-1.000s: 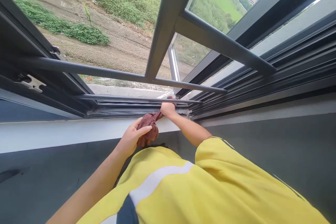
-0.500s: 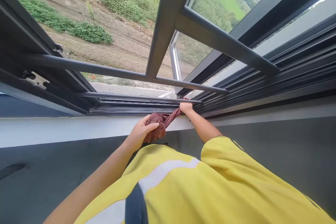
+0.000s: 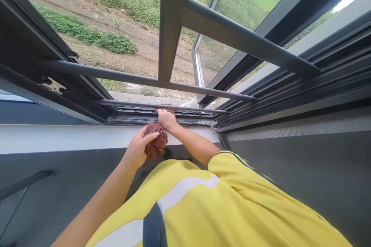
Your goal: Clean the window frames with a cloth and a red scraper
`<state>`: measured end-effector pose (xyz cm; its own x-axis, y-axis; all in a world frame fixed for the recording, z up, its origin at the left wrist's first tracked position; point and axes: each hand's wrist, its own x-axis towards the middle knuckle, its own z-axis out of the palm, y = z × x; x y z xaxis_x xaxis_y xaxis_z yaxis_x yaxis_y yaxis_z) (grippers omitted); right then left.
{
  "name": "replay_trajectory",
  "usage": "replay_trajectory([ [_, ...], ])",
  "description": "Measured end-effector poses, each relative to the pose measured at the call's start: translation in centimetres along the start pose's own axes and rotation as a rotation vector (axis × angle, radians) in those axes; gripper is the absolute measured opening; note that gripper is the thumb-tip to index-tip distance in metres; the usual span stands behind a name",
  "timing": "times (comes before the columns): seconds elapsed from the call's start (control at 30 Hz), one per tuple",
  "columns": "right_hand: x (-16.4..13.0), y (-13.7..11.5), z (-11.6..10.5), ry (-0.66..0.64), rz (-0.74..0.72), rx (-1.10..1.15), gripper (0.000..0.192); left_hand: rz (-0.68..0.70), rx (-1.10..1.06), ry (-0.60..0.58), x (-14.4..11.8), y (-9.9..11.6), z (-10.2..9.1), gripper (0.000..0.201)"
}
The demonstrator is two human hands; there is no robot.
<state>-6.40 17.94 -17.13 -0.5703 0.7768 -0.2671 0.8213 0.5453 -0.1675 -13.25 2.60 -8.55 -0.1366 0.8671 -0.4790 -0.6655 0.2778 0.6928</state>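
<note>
A bunched reddish-brown cloth (image 3: pixel 155 141) is gripped in my left hand (image 3: pixel 137 146), just in front of the white sill (image 3: pixel 87 136). My right hand (image 3: pixel 166 119) reaches under the lowest bar of the window and lies at the dark window track (image 3: pixel 136 119). Part of the same brown cloth shows beyond its fingers, pressed at the track. The right fingertips are partly hidden behind the bar. Both hands are close together near the middle of the frame's bottom rail.
Dark metal bars (image 3: pixel 169 46) cross the window opening in front of me. An opened glass pane (image 3: pixel 213 58) swings outward at the right. A metal latch piece (image 3: pixel 52 85) sits on the left frame. Outside are dirt and green plants (image 3: pixel 95 38).
My right hand has slid left along the track with its end of the cloth, closer to my left hand. My left hand has shifted slightly left in view, and the view has turned a little.
</note>
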Motion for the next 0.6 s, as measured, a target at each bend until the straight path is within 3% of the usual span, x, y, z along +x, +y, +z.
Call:
replay_trajectory([
  [0.1,-3.4,5.4,-0.1,0.1,0.059,-0.073,0.045,0.011,0.023,-0.027,0.2,0.2,0.6,0.038],
  [0.2,-6.0,11.5,-0.8,0.109,0.248,-0.153,0.046,0.023,0.04,-0.024,-0.5,0.2,0.4,0.04],
  [0.3,-6.3,13.1,-0.8,0.096,0.407,-0.183,0.046,0.021,0.029,-0.018,-1.9,0.0,-0.5,0.042],
  [0.4,-4.3,8.6,0.8,0.122,0.382,-0.182,0.048,0.061,0.03,0.01,-3.4,-0.1,-1.7,0.041],
  [0.6,2.1,-7.5,4.0,0.155,-0.12,-0.058,0.048,0.179,-0.029,0.238,-5.4,-0.1,-4.1,0.04],
])
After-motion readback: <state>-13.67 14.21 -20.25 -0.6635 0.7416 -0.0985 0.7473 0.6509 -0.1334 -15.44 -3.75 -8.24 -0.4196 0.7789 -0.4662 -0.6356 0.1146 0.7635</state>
